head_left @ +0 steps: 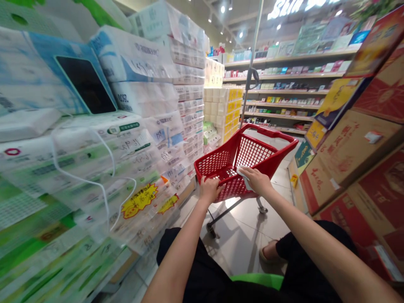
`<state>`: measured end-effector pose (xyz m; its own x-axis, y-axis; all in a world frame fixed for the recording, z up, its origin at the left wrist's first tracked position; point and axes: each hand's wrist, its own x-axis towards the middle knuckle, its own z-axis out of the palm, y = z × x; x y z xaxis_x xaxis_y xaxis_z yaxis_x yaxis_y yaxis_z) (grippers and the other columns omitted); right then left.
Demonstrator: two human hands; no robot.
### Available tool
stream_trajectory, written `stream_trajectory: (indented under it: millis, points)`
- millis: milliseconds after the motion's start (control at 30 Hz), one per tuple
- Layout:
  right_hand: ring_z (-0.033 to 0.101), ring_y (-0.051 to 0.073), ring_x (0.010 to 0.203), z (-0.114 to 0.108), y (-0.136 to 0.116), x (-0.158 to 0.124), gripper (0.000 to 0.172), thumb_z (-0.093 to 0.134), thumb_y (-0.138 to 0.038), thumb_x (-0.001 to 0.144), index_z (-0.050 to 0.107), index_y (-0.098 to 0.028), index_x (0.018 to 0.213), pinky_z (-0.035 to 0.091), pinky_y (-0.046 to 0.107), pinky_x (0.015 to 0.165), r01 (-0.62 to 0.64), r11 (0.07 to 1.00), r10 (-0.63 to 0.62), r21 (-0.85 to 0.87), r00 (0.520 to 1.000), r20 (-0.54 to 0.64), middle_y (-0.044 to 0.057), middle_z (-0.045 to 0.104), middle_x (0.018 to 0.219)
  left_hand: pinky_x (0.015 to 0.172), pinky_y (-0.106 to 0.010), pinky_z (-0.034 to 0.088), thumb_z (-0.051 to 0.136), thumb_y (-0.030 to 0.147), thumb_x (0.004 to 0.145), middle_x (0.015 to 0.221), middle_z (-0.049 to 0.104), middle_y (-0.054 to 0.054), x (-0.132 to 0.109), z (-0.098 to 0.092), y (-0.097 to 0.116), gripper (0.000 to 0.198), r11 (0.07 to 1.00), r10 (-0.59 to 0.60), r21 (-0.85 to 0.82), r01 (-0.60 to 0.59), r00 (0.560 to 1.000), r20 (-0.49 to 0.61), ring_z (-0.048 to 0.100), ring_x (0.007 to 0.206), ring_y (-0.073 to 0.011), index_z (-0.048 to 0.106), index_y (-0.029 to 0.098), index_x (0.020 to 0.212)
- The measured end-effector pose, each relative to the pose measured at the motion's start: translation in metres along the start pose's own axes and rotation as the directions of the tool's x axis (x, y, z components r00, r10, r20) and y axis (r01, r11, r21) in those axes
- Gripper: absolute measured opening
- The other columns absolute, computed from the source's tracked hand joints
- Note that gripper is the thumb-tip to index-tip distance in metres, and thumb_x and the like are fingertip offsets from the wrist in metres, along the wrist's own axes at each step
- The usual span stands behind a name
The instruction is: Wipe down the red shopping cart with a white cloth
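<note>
A red plastic shopping cart [261, 147] with a lattice basket stands on wheels right in front of my knees. My left hand [208, 188] is wrapped over the near left corner of its rim. In my right hand [256, 180] is a white cloth or tissue [244, 173], pressed against the near rim on the right. Part of the cloth hangs below the fingers; the rest is hidden under the palm. The cart's handle [273, 134] is on the far side, away from me.
Stacked tissue packs [148, 54] rise on the left, with a phone [86, 84] and a white cable [105, 193] on them. Cartons [347, 147] line the right. Stocked shelves [284, 75] and a pole [251, 80] stand behind the cart. A green seat edge [261, 277] shows beneath me.
</note>
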<state>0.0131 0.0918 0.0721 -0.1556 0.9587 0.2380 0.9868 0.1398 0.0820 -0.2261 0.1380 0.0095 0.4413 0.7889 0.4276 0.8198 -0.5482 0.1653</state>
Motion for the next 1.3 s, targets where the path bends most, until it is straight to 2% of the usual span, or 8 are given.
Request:
stream_trajectory:
  millis: [100,233,533,700,833,933,1067,1300]
  points:
    - [0.053,0.021,0.113,-0.003,0.013,0.000,0.048,0.034,-0.025,0.096,0.042,-0.042,0.140,0.051,0.029,0.067,-0.025,0.999,0.025,-0.025,1.000,-0.010,-0.007,0.040,0.151,0.104,-0.044,0.024,0.051,0.051,0.092,0.091,0.070,-0.005,0.001,0.002,0.002,0.031,1.000,0.007,0.010,-0.007,1.000,-0.006,0.060,0.091,-0.0222,0.062,0.022,0.094]
    - [0.053,0.022,0.113,-0.002,0.024,0.003,0.049,0.036,-0.026,0.095,0.042,-0.041,0.141,0.052,0.030,0.068,-0.075,0.995,0.074,-0.061,0.997,-0.014,-0.007,0.040,0.151,0.104,-0.043,0.024,0.050,0.050,0.093,0.092,0.070,-0.004,0.004,0.006,0.006,0.031,1.000,0.020,0.001,-0.020,1.000,-0.018,0.060,0.091,-0.0222,0.062,0.023,0.100]
    - [0.054,0.022,0.113,-0.004,0.024,0.002,0.049,0.036,-0.025,0.094,0.043,-0.040,0.141,0.052,0.032,0.072,-0.154,0.983,0.156,-0.096,0.988,0.015,-0.004,0.039,0.152,0.105,-0.044,0.024,0.052,0.049,0.092,0.089,0.070,-0.006,0.009,0.010,0.009,0.029,0.999,0.010,-0.039,-0.010,1.000,-0.005,0.061,0.091,-0.0230,0.063,0.022,0.093]
    - [0.055,0.022,0.111,-0.009,0.001,0.000,0.049,0.037,-0.021,0.093,0.046,-0.039,0.139,0.053,0.030,0.068,-0.163,0.980,0.167,-0.119,0.985,0.030,-0.003,0.042,0.150,0.104,-0.045,0.023,0.051,0.051,0.093,0.087,0.070,-0.007,0.006,0.010,0.012,0.032,0.999,0.000,-0.045,-0.001,1.000,-0.020,0.061,0.089,-0.0233,0.064,0.022,0.094]
    - [0.054,0.023,0.112,-0.011,-0.031,0.000,0.053,0.043,-0.017,0.090,0.047,-0.038,0.138,0.053,0.028,0.064,-0.026,0.992,0.031,-0.120,0.999,0.039,-0.001,0.045,0.147,0.104,-0.045,0.024,0.054,0.049,0.091,0.085,0.069,-0.006,0.003,0.010,0.015,0.029,0.999,0.006,-0.035,-0.007,0.999,-0.043,0.061,0.088,-0.0235,0.064,0.022,0.094]
    - [0.054,0.023,0.112,-0.011,-0.039,0.001,0.056,0.044,-0.016,0.088,0.046,-0.037,0.139,0.054,0.030,0.068,0.038,0.993,-0.034,-0.113,0.999,0.037,-0.001,0.045,0.147,0.103,-0.044,0.026,0.053,0.049,0.092,0.085,0.069,-0.006,0.003,0.009,0.014,0.029,1.000,-0.003,-0.014,0.003,0.999,-0.049,0.061,0.087,-0.0229,0.064,0.023,0.093]
    - [0.053,0.021,0.115,-0.010,-0.017,0.002,0.052,0.039,-0.019,0.092,0.047,-0.041,0.138,0.054,0.031,0.074,0.021,0.997,-0.019,-0.075,1.000,0.022,-0.004,0.046,0.147,0.103,-0.043,0.027,0.054,0.051,0.091,0.085,0.070,-0.006,0.005,0.007,0.015,0.031,1.000,-0.012,-0.001,0.012,1.000,-0.020,0.061,0.088,-0.0229,0.065,0.023,0.093]
    - [0.054,0.021,0.114,-0.011,0.029,-0.004,0.051,0.036,-0.022,0.093,0.045,-0.041,0.139,0.053,0.030,0.069,-0.040,0.998,0.039,-0.058,0.999,-0.011,-0.007,0.044,0.149,0.103,-0.042,0.027,0.051,0.055,0.092,0.088,0.070,-0.005,0.006,0.004,0.022,0.034,0.999,-0.038,0.019,0.038,0.999,0.008,0.061,0.089,-0.0216,0.065,0.024,0.094]
